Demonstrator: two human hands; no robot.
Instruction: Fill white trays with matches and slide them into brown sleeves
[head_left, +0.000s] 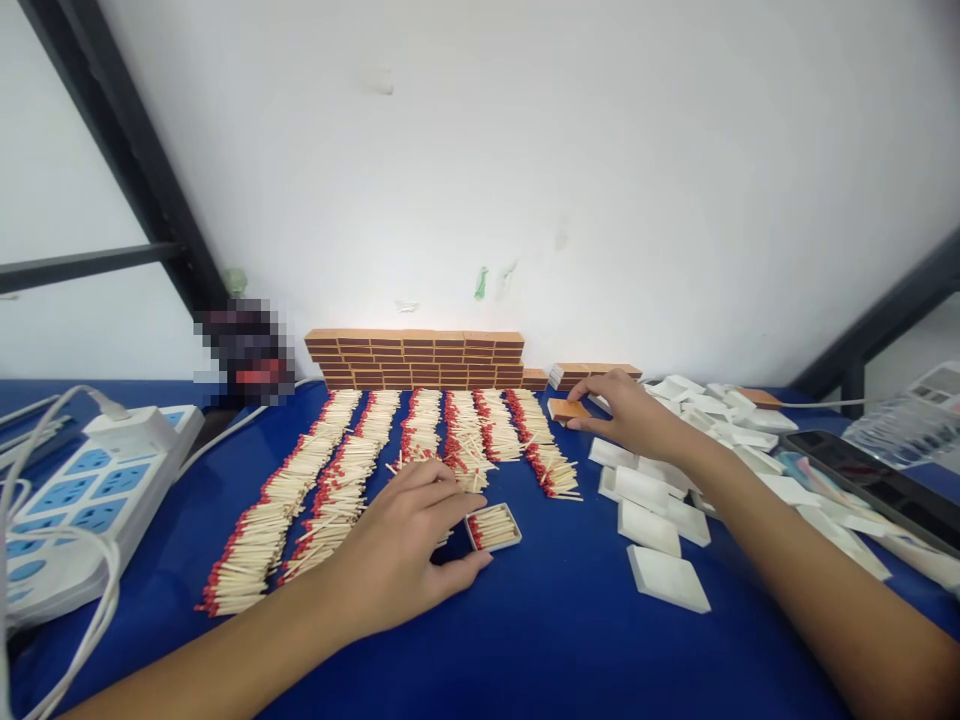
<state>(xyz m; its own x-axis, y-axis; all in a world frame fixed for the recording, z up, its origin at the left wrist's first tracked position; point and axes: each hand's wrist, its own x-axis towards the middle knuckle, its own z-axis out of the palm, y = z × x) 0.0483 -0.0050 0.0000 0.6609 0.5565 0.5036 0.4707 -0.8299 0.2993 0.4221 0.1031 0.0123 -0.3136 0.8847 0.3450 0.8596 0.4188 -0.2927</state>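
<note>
My left hand (420,530) rests on the blue table, thumb and forefinger closed about the left end of a small white matchbox tray (495,528). Red-tipped matches lie side by side inside that tray. Farther off to the right, my right hand (626,408) pinches an orange matchbox sleeve (568,411) between thumb and fingers, low over the table. Long rows of loose matches (337,470) with red heads spread behind and left of my left hand. Several white matchbox trays (649,528) lie scattered under and around my right forearm.
Stacked matchboxes (420,350) line the wall, with a shorter row (600,370) to their right. A white power strip (97,500) with cables sits at the left. On the right are a dark phone (877,485) and clear plastic packaging (907,425).
</note>
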